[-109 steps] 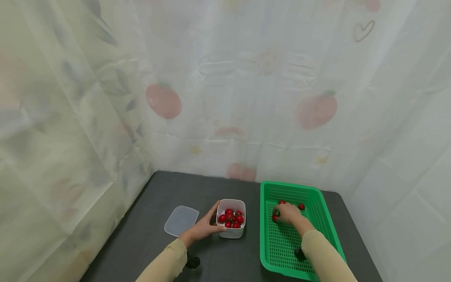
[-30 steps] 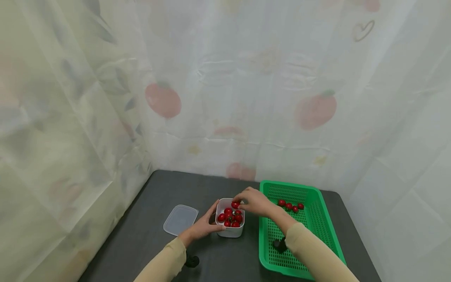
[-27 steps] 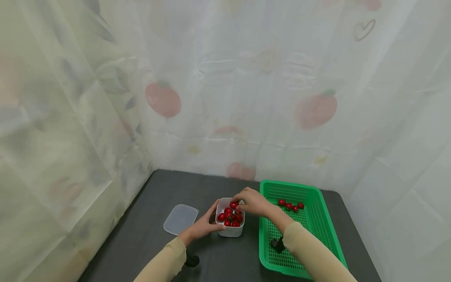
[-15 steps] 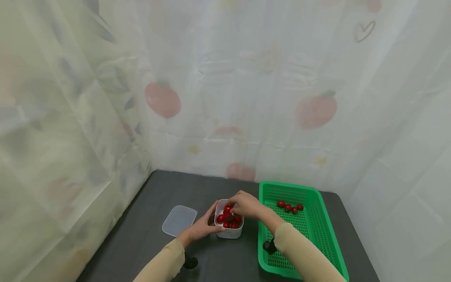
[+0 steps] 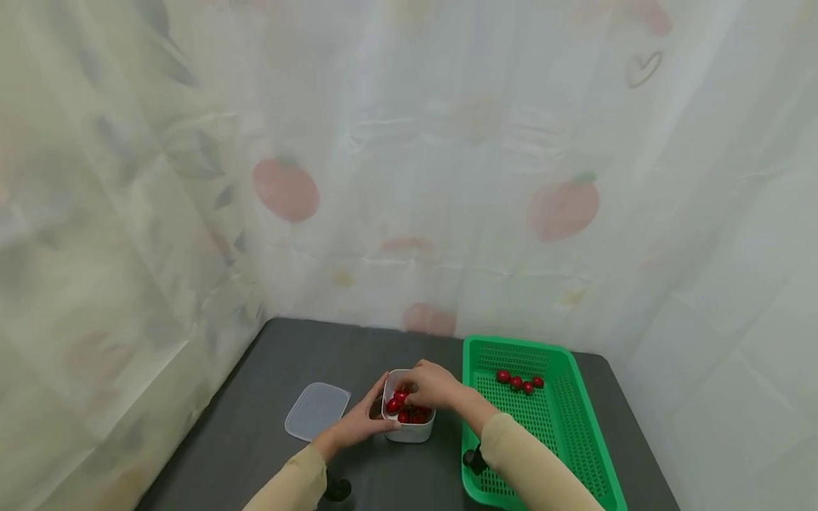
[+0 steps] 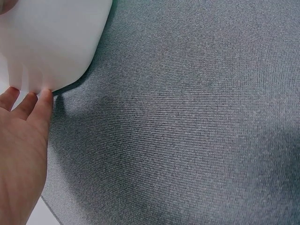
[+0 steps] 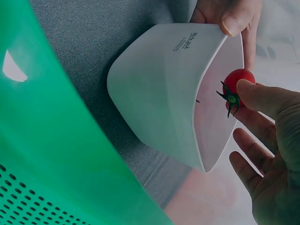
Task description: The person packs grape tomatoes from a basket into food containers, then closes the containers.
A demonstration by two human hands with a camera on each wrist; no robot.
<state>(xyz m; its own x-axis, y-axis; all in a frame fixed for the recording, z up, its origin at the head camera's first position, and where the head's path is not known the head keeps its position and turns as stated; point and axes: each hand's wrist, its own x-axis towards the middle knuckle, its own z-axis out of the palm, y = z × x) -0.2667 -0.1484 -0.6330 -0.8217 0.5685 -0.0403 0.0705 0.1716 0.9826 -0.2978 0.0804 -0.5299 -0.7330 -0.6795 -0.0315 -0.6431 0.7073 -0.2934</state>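
Observation:
A white square plastic container (image 5: 409, 433) holds several red cherry tomatoes (image 5: 393, 405). My left hand (image 5: 359, 423) grips its left side, thumb on the near rim; in the left wrist view fingertips (image 6: 45, 93) press the wall low down. Over the opening, my right hand (image 5: 436, 387) pinches a cherry tomato (image 7: 238, 80) between thumb and finger. Its green calyx shows in the right wrist view, where the other fingers are loosely bent. From the head, that hand hides part of the container's inside.
Right of the container is a green perforated basket (image 5: 578, 397) with several cherry tomatoes (image 5: 516, 382) near its far end. A translucent lid (image 5: 317, 411) lies left on the dark grey table (image 5: 358, 355). Printed curtains (image 5: 409, 177) enclose the back and sides.
From inside the basket, my right hand has moved left to the container with a tomato. Over the last second it shifted farther left across the opening. My left hand keeps its grip.

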